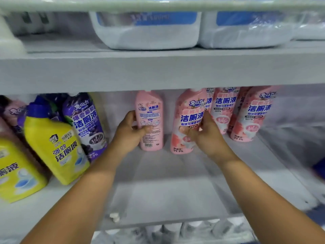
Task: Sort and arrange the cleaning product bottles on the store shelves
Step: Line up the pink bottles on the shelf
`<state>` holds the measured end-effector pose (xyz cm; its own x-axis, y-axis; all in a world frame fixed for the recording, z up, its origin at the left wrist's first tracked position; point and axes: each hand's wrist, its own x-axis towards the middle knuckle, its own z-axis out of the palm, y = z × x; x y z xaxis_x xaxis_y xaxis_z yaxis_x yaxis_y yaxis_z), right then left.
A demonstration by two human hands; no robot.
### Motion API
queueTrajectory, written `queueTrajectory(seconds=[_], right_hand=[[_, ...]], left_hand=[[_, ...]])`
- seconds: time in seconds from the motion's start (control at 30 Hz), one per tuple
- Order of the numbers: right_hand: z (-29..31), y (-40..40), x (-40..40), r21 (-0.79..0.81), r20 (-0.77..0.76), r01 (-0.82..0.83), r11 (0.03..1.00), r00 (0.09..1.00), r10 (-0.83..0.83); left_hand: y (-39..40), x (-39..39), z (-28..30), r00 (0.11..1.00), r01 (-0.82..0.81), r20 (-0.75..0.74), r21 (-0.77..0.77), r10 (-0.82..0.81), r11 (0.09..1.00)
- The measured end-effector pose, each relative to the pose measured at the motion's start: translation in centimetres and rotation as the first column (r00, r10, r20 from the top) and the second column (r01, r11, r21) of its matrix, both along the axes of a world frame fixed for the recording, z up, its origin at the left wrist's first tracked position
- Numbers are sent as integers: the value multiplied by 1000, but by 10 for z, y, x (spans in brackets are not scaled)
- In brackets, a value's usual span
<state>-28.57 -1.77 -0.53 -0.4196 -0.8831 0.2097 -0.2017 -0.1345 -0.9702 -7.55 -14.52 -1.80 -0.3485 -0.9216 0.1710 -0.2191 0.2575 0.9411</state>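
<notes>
My left hand (131,132) grips a pink bottle (150,118) that stands on the white shelf (158,182) with its back label and barcode facing me. My right hand (204,133) holds a second pink bottle (189,118) just to the right, its front label facing out and its top leaning slightly right. Both bottles stand near the back of the shelf. More pink bottles (251,113) stand in a group at the right, front labels forward.
A purple bottle (84,120) and yellow bottles (54,147) crowd the shelf's left side. Large white jugs with blue labels (146,30) sit on the shelf above. White caps (172,229) show on the shelf below. A small white object (114,217) lies at the front edge.
</notes>
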Motion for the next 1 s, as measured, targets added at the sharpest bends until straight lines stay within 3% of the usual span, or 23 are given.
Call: queueTrajectory(seconds=[0.27, 0.57, 0.87, 1.0], right_hand=[[0, 58, -79, -8, 0, 130, 991, 991, -130], [-10, 71, -112, -28, 9, 156, 987, 988, -156], [-19, 67, -118, -15, -53, 128, 992, 990, -128], [-21, 69, -122, -13, -26, 102, 995, 994, -103]], left_hand=[[46, -78, 7, 996, 40, -81, -16, -41, 999], [77, -123, -9, 997, 25, -76, 10, -24, 1000], [122, -143, -1, 958, -235, 140, -121, 251, 964], [123, -135, 2, 993, -105, 56, -38, 107, 994]])
